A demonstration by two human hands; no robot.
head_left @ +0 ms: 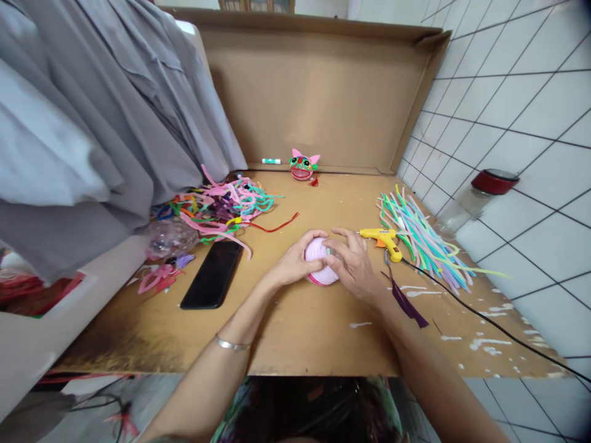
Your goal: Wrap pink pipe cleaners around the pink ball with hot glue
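Note:
Between my hands is a round, ridged pale-pink piece (316, 248) with a darker pink rim, apparently wound from fuzzy craft stems. My left hand (300, 255) is curled round its left side, thumb across the front. On the right, my right hand (353, 261) bends over the piece with its thumb and fingers against it. Something small and greyish shows near the right fingertips, too small to name. A yellow glue gun (381, 237) lies just beyond my right hand, its nozzle pointing left. Near my right wrist rests a dark purple tassel (409, 304).
A black phone (211, 275) lies left, below a tangle of coloured fuzzy stems (231, 203). More pastel stems (420, 240) and a red-lidded jar (475, 197) stand right. At the back are a decorated animal head (301, 166), a glue stick (271, 161) and a cardboard panel (314, 98).

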